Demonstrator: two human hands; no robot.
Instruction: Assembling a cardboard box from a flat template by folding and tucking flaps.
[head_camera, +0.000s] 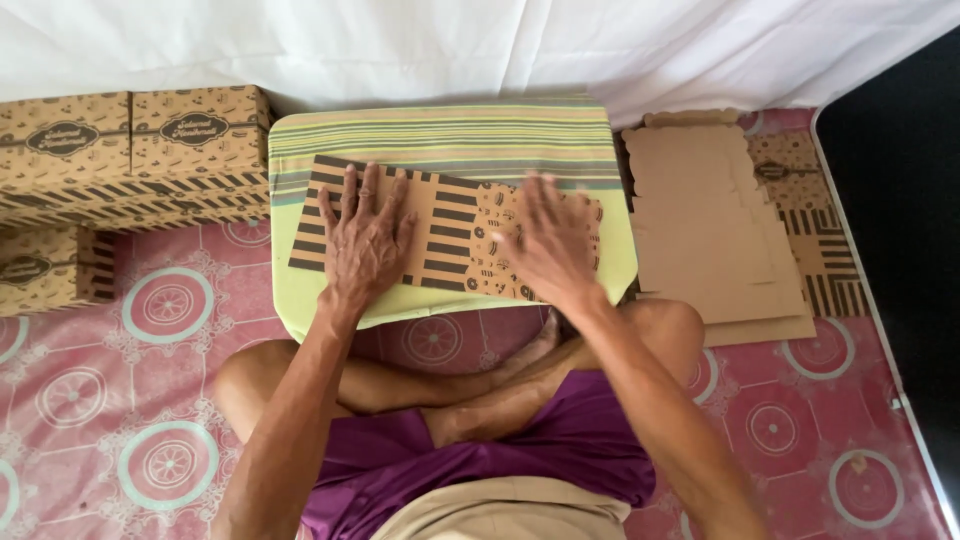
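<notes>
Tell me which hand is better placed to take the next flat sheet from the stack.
Probably the right hand: the stack of flat cardboard sheets lies just beyond it on that side, while the left hand presses the printed box blank.

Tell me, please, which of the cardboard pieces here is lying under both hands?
The flat printed box blank on the striped cushion: left hand and right hand press it. The folded boxes and the flat stack lie untouched.
</notes>
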